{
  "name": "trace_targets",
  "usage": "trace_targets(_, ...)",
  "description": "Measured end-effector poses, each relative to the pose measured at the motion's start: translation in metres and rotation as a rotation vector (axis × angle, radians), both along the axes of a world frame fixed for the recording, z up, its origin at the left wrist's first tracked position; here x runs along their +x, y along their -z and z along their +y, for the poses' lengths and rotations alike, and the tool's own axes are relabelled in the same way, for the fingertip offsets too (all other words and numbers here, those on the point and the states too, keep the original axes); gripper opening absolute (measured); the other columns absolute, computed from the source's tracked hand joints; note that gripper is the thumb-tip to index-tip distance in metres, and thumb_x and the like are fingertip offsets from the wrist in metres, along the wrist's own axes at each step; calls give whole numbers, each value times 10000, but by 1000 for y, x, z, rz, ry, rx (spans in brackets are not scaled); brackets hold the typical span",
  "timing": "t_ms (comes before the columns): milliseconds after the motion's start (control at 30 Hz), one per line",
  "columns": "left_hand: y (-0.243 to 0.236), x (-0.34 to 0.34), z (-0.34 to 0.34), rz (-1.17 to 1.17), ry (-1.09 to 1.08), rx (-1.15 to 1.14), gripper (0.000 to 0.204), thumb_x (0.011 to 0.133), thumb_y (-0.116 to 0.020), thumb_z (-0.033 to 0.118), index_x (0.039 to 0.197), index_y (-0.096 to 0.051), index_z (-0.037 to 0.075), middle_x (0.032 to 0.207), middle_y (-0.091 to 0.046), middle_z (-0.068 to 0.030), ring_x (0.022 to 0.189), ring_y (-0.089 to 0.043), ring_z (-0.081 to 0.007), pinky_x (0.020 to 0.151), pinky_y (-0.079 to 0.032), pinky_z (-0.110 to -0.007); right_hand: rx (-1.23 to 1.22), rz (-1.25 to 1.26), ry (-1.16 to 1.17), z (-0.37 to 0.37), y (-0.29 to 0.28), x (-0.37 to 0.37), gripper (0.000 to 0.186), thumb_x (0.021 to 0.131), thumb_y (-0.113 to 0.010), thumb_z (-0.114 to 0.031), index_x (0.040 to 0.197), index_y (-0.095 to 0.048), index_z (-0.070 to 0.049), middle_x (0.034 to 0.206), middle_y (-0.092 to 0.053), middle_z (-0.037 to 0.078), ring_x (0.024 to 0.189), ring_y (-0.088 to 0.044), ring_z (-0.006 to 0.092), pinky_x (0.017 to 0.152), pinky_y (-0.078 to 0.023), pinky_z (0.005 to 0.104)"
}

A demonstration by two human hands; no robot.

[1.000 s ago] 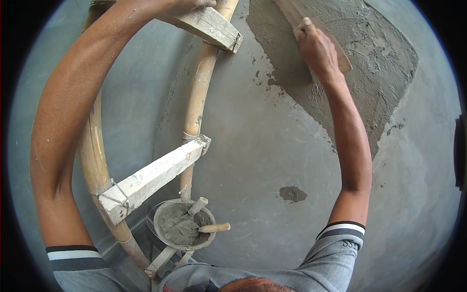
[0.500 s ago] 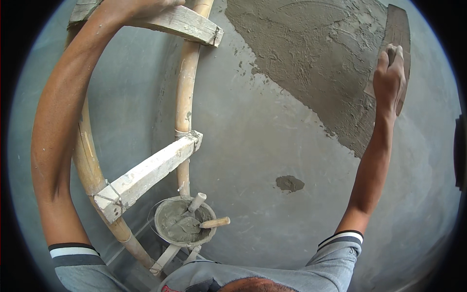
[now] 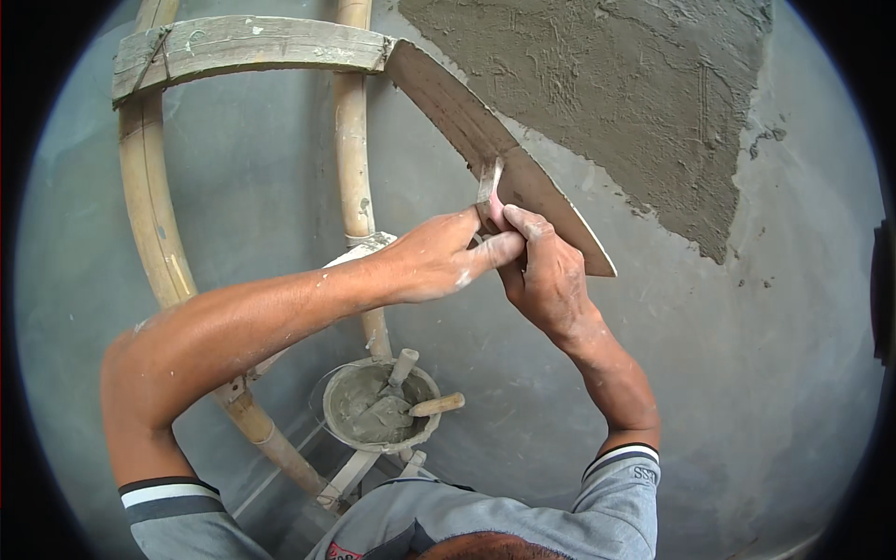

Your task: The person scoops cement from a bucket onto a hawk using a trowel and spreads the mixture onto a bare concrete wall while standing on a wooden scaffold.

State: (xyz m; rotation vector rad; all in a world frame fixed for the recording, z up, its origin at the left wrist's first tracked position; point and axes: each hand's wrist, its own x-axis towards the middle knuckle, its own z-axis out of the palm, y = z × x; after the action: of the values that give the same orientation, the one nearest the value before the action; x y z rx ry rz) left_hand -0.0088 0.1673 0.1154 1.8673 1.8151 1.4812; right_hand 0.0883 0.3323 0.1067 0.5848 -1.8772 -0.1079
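A long brown flat trowel [image 3: 555, 201] with a pink handle is held out in front of me, diagonal, over the grey wall. My left hand [image 3: 448, 247] and my right hand [image 3: 551, 271] meet at its handle, both with fingers closed round it; some left fingers are hidden behind it. The trowel's upper end overlaps the tip of the top white-stained rung [image 3: 243, 47] of the ladder. A large rough patch of wet mortar [image 3: 616, 93] covers the upper right of the wall.
The bamboo ladder [image 3: 149, 205] stands along the left, its lower rung partly behind my left arm. Below the trowel, a bucket of mortar [image 3: 355, 411] holds two tools with wooden handles. Smooth grey wall [image 3: 747, 392] surrounds the mortar patch.
My left hand has left the top rung and come down to the trowel handle. My right hand moved right over the mortar, then back inward and down with the trowel, now turned diagonal.
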Motion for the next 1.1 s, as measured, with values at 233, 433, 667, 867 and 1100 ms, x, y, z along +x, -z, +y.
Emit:
trace_targets(233,13,24,24,-518,-91,276,500,1042,-427,510,1161,-493,29,1008,-542,-54,1016,-546,-145,938,-453,-327,-94,47,-149,-4,2,-9,367,777,-722,65,1105,-561,32,1048,-681,181,827,-692,306,674,-568,369)
trace_targets(433,-15,11,58,-710,-152,522,351,1052,-465,391,1063,-466,41,908,-490,-36,821,-532,-125,753,-506,-328,71,-36,-19,-1,2,55,326,762,-640,25,1086,-663,1,1157,-646,216,1054,-646,386,917,-539,438)
trace_targets(667,-88,-116,36,-547,-286,666,377,1054,-424,459,1075,-515,94,740,-428,39,608,-428,-78,511,-380,-253,-240,481,605,126,34,223,271,933,-585,53,1199,-631,27,1284,-610,226,1177,-611,353,979,-516,418)
trace_targets(867,-169,-180,45,-449,-466,732,464,1025,-437,543,1003,-504,84,713,-421,25,544,-396,-87,447,-365,-265,-315,664,1069,188,43,304,311,998,-545,-63,1299,-590,1,1383,-559,164,1263,-555,301,1029,-469,411)
trace_targets(1100,-211,-216,62,-393,-646,654,566,1013,-431,575,1034,-522,16,717,-446,3,527,-410,-99,451,-391,-274,-204,692,1157,225,55,304,349,1041,-452,-120,1357,-562,-21,1435,-504,165,1328,-485,298,1101,-390,424)
